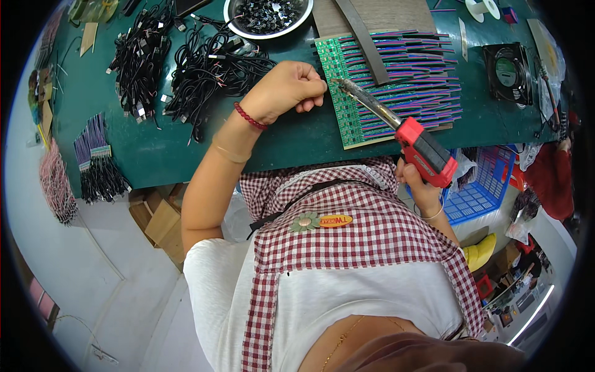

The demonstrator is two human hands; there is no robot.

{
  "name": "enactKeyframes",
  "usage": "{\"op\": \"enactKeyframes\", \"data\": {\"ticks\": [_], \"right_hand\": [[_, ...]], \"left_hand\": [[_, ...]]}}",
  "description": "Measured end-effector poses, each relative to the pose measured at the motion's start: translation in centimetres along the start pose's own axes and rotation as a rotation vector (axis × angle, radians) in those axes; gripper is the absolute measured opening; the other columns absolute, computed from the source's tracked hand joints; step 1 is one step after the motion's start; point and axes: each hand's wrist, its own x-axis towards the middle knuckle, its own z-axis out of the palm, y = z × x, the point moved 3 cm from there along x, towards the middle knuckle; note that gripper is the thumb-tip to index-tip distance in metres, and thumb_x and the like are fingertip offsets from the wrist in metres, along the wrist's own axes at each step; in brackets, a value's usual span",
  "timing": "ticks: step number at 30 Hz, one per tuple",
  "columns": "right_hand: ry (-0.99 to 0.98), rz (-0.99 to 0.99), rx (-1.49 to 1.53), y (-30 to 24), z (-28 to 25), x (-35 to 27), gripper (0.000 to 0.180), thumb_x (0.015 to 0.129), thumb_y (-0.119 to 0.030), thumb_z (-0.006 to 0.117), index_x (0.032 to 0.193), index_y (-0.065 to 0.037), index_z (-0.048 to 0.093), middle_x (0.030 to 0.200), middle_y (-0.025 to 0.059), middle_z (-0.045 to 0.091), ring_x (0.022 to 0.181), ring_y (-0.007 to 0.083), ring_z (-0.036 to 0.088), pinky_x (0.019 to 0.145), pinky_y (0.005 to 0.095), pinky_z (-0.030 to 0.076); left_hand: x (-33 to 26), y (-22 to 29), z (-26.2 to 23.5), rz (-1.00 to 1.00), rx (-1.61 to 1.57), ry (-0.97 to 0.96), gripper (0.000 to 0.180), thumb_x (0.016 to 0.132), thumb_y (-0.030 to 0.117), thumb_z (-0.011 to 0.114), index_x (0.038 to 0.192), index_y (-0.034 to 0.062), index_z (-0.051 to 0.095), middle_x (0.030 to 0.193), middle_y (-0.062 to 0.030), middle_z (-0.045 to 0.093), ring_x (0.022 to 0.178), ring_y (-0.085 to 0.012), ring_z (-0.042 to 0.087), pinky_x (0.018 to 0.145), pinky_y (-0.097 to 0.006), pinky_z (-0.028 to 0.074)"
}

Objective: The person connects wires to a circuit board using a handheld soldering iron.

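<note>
A red and black soldering gun (427, 152) is gripped in my right hand (423, 187), and its metal tip reaches up and left to a green circuit board panel (348, 121). The tip is over the panel's left part; whether it touches cannot be seen. Fingers pinched together, my left hand (292, 90) hovers by the panel's left edge, close to the tip. What it pinches, if anything, is too small to make out. Rows of thin dark, blue and pink wires (415, 93) run rightward from the panel. Across them lies a flat grey bar (364, 43).
Black cable bundles (139, 68) lie left of a metal bowl (273, 35) full of small black parts. A black fan (509, 74) stands at right. More wire bundles (99, 161) hang over the left table edge. A blue basket (474, 201) sits below right.
</note>
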Motion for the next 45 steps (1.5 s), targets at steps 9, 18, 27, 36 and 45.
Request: {"op": "enactKeyframes", "data": {"ticks": [9,18,27,36,45], "right_hand": [[-0.065,-0.084,-0.180,0.1,-0.4,0.2,0.026,0.088,-0.023,0.055,0.095,0.002,0.051,0.065,0.0055,0.051,0.055,0.0099,0.046,0.051,0.0245,0.039],[0.022,-0.068,-0.260,-0.5,-0.4,0.4,0.020,0.075,-0.015,0.066,0.090,-0.003,0.061,0.077,0.0081,0.058,0.062,0.0191,0.057,0.054,0.0281,0.045],[0.010,-0.396,-0.497,-2.7,0.3,1.5,0.023,0.075,-0.018,0.067,0.088,-0.001,0.060,0.076,0.0075,0.056,0.054,0.0175,0.055,0.048,0.0266,0.042],[-0.011,-0.345,-0.521,-2.5,0.3,0.7,0.020,0.073,-0.014,0.066,0.087,-0.002,0.060,0.076,0.0088,0.056,0.054,0.0201,0.055,0.048,0.0282,0.043],[0.034,-0.056,-0.340,-0.8,-0.1,0.2,0.022,0.072,-0.011,0.066,0.090,-0.001,0.060,0.081,0.0103,0.058,0.064,0.0200,0.058,0.056,0.0287,0.046]], "left_hand": [[0.0,-0.1,0.1,-0.001,-0.013,0.013,0.013,0.081,0.011,0.058,0.071,0.0040,0.053,0.063,-0.0021,0.058,0.049,-0.0039,0.049,0.043,-0.017,0.037],[-0.1,0.1,0.2,-0.008,0.027,0.031,0.014,0.081,0.011,0.058,0.071,0.0036,0.053,0.062,-0.0020,0.058,0.048,-0.0041,0.049,0.043,-0.017,0.037],[-0.2,0.1,0.2,0.003,0.029,0.037,0.014,0.081,0.011,0.058,0.070,0.0034,0.053,0.062,-0.0019,0.057,0.048,-0.0041,0.048,0.042,-0.017,0.037],[-0.1,0.1,0.2,0.002,0.040,0.045,0.015,0.081,0.012,0.058,0.070,0.0036,0.053,0.062,-0.0020,0.057,0.048,-0.0042,0.049,0.042,-0.017,0.037],[-0.1,0.0,0.2,0.003,0.037,0.049,0.015,0.081,0.012,0.058,0.069,0.0037,0.054,0.061,-0.0019,0.058,0.047,-0.0042,0.049,0.042,-0.017,0.037]]}}
